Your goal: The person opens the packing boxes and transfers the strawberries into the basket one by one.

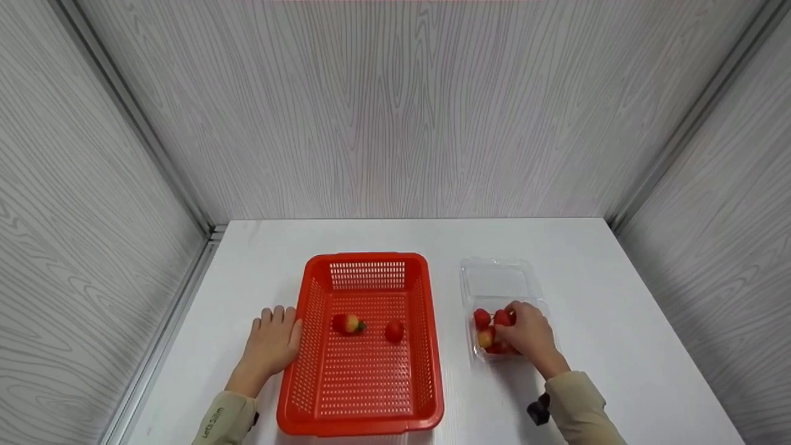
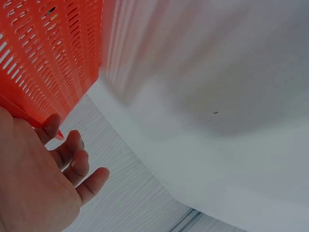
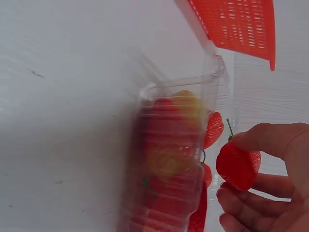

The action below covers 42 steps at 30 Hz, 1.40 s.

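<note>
My left hand (image 1: 272,340) rests against the left rim of a red perforated plastic basket (image 1: 364,386), its fingers extended and the thumb side at the rim. Inside the basket lie a red-and-yellow strawberry (image 1: 347,324) with a green top and a red strawberry (image 1: 394,331). Over to the right, my right hand (image 1: 528,334) pinches a red strawberry (image 3: 238,166) by its stem end, between thumb and fingers, just above a clear plastic clamshell box (image 1: 497,279). Several red and yellowish strawberries (image 3: 166,130) fill the box, partly hidden by the hand in the head view.
The box's lid is folded back toward the far side of the white table (image 1: 618,346). Grey wood-grain panels (image 1: 395,111) enclose the table at the back and both sides. A dark wrist device (image 1: 539,409) shows by the right sleeve.
</note>
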Available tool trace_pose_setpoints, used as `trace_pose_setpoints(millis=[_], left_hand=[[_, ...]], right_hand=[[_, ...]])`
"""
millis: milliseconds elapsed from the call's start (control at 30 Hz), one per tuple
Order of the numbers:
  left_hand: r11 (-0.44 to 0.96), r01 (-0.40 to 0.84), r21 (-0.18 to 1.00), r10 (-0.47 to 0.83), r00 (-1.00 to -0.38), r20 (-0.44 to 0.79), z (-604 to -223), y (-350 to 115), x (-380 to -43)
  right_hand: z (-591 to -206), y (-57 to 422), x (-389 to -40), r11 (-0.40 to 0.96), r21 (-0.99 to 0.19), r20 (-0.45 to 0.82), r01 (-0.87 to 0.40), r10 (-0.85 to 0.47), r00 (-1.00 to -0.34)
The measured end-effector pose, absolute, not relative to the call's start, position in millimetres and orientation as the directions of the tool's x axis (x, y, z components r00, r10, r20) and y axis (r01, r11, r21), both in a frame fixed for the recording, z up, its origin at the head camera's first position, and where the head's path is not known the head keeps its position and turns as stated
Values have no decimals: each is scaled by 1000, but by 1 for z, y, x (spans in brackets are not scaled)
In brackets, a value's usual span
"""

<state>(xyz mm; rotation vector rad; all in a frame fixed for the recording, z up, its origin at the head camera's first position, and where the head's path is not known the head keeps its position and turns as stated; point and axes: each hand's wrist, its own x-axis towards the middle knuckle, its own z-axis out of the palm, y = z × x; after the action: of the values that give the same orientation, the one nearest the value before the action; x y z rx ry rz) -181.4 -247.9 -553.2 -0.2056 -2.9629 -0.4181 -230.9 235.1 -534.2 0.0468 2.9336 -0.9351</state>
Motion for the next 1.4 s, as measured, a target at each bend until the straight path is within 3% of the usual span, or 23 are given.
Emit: trace_pose_setpoints(millis=[267,500,867,1400], left_hand=[[946,182,268,130,-971,202,-553,-249,-179],[946,168,277,119,-976,184,-552,-249,-179],[946,162,281,124,-981,148,-552,-249,-180],[951,128,283,103,-989,102,-551,-249,-182]], right_hand=[[-518,218,-233,796,-604,44,-49,-28,-999],[-497,191,-235,734,-675,43,-73,-59,-997],[-483,142,-250,693,-671,206,-263,-166,-964],[-488,64,-270,579,-776,154,-252,-213,-965]])
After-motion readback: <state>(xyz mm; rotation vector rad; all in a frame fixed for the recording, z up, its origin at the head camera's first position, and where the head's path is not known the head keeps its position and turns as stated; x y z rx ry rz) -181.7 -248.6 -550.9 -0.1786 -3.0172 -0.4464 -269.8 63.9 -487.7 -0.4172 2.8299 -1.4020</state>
